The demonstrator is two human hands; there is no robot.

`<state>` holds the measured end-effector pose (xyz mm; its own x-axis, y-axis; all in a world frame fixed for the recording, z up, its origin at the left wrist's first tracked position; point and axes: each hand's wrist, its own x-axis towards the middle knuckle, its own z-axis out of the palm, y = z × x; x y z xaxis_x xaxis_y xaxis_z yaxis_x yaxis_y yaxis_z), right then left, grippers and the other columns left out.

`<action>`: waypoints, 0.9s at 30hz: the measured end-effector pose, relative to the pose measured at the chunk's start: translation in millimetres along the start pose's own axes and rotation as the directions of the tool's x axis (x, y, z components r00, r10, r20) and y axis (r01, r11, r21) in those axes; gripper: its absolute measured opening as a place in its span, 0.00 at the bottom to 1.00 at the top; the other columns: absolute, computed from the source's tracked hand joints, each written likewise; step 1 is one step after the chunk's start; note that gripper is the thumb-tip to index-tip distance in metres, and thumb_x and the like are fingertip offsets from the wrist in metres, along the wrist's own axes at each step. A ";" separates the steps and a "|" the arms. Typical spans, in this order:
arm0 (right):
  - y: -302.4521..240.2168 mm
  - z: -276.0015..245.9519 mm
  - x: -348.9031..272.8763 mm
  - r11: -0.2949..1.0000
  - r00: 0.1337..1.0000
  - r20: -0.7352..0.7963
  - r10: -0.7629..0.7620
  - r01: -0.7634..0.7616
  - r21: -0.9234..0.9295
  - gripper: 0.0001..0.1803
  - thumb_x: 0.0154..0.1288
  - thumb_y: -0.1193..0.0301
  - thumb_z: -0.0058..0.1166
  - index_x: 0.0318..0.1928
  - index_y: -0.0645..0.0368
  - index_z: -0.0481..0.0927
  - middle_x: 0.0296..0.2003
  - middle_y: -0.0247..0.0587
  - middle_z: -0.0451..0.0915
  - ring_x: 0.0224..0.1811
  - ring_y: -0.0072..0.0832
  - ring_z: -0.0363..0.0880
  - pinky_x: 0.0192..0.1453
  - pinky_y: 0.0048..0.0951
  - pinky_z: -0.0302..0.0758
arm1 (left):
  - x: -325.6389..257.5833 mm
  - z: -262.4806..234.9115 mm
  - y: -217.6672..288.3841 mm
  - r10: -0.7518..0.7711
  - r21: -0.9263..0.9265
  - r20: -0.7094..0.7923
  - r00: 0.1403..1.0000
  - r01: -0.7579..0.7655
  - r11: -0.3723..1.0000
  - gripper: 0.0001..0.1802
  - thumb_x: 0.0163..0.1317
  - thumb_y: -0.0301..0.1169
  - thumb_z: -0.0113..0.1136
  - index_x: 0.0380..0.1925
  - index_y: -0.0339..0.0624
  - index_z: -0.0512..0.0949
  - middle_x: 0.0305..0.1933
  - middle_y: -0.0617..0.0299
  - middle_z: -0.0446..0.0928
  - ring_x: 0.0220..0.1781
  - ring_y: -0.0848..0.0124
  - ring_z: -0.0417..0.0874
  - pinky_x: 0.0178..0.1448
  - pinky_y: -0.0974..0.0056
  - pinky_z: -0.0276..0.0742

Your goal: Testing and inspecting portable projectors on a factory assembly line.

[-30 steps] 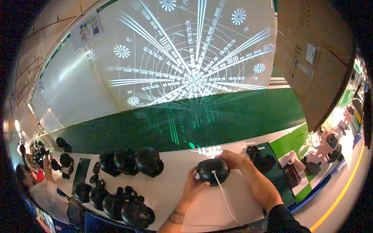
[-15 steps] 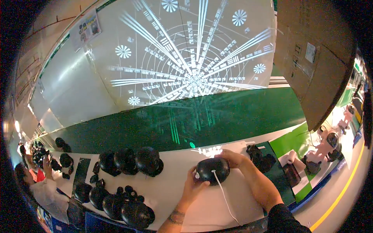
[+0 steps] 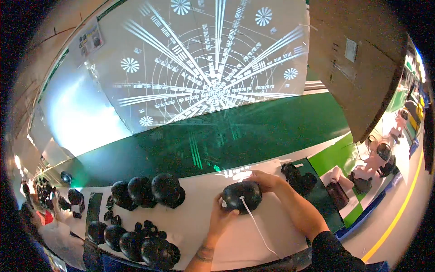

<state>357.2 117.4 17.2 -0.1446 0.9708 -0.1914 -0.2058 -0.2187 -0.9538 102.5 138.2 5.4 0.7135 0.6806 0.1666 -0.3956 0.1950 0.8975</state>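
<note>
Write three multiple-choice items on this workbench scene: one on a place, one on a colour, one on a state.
1. Where is the white cable plugged in?
A. The black shell between the hands
B. The cardboard box
C. The wall chart

2. What colour is the strip behind the white bench?
A. Red
B. Green
C. Yellow

3. How is the black shell held?
A. By one hand
B. By both hands
C. By no hand

Answers: 1 A, the white cable runs from the black shell. 2 B, the strip is green. 3 B, the left hand and right hand both grip it.
</note>
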 end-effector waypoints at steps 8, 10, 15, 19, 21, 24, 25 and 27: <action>19.1 -18.1 4.4 0.816 0.942 0.098 -0.321 0.328 -0.476 0.21 0.66 0.65 0.55 0.55 0.62 0.72 0.46 0.39 0.80 0.45 0.24 0.80 0.50 0.29 0.79 | 4.0 2.2 -5.3 0.067 0.011 0.014 0.998 -0.067 0.998 0.49 0.51 0.30 0.73 0.65 0.36 0.49 0.60 0.53 0.64 0.58 0.64 0.73 0.57 0.63 0.76; -1.4 -1.3 -2.7 0.929 0.977 0.064 -0.204 0.214 -0.301 0.20 0.66 0.66 0.55 0.55 0.61 0.72 0.46 0.39 0.80 0.45 0.24 0.80 0.50 0.28 0.79 | 4.7 2.0 -0.9 0.038 0.016 0.022 0.999 -0.038 0.999 0.49 0.51 0.30 0.73 0.65 0.36 0.49 0.60 0.53 0.64 0.57 0.64 0.74 0.57 0.63 0.76; -8.1 5.6 -8.2 0.977 0.993 0.074 -0.095 0.079 0.197 0.17 0.66 0.68 0.53 0.51 0.65 0.78 0.45 0.39 0.82 0.45 0.26 0.80 0.54 0.32 0.77 | 5.0 0.6 -7.4 0.079 0.040 0.011 0.997 -0.080 0.996 0.49 0.51 0.31 0.73 0.65 0.36 0.50 0.60 0.52 0.64 0.56 0.64 0.75 0.58 0.62 0.76; -14.3 12.7 -11.5 0.992 0.999 -0.009 0.033 -0.032 0.119 0.20 0.66 0.64 0.54 0.53 0.65 0.77 0.47 0.41 0.81 0.46 0.26 0.80 0.54 0.33 0.77 | 3.6 -1.6 -3.3 0.056 0.052 0.031 0.998 -0.058 0.997 0.47 0.52 0.29 0.72 0.65 0.37 0.50 0.60 0.52 0.64 0.57 0.64 0.74 0.58 0.62 0.76; -4.8 3.4 -6.6 0.991 0.997 0.044 -0.059 0.053 0.119 0.22 0.66 0.62 0.54 0.54 0.65 0.76 0.48 0.42 0.81 0.46 0.27 0.80 0.55 0.33 0.77 | 4.7 2.9 -5.6 0.064 0.029 0.033 0.997 -0.065 0.997 0.47 0.53 0.29 0.71 0.66 0.37 0.50 0.60 0.51 0.64 0.57 0.64 0.74 0.58 0.62 0.76; -11.7 12.9 -8.5 0.984 0.995 -0.027 -0.097 0.100 0.151 0.19 0.64 0.64 0.57 0.51 0.61 0.75 0.42 0.35 0.81 0.37 0.20 0.81 0.38 0.23 0.81 | 6.5 3.0 -8.6 0.109 0.035 0.028 0.994 -0.110 0.993 0.46 0.54 0.28 0.70 0.66 0.37 0.50 0.60 0.52 0.64 0.57 0.65 0.74 0.59 0.62 0.75; -8.8 9.2 -8.4 0.983 0.995 -0.025 -0.096 0.099 0.152 0.19 0.64 0.64 0.57 0.51 0.61 0.75 0.42 0.35 0.81 0.37 0.20 0.81 0.38 0.23 0.81 | 6.2 1.8 -9.1 0.099 0.052 0.026 0.995 -0.100 0.994 0.45 0.54 0.27 0.70 0.66 0.37 0.50 0.60 0.52 0.64 0.57 0.65 0.74 0.59 0.62 0.75; -9.0 6.1 -14.9 0.984 1.000 -0.029 -0.009 0.014 0.178 0.23 0.67 0.60 0.53 0.54 0.64 0.76 0.49 0.41 0.80 0.47 0.27 0.80 0.54 0.31 0.77 | 5.5 2.4 -4.3 0.084 0.068 0.031 0.996 -0.086 0.994 0.45 0.54 0.27 0.69 0.66 0.37 0.50 0.60 0.52 0.64 0.57 0.65 0.74 0.59 0.62 0.75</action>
<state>355.2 104.4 30.0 -0.1150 0.9751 -0.1898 -0.3769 -0.2196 -0.8998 109.6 139.4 3.5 0.6954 0.6724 0.2537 -0.4151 0.0876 0.9056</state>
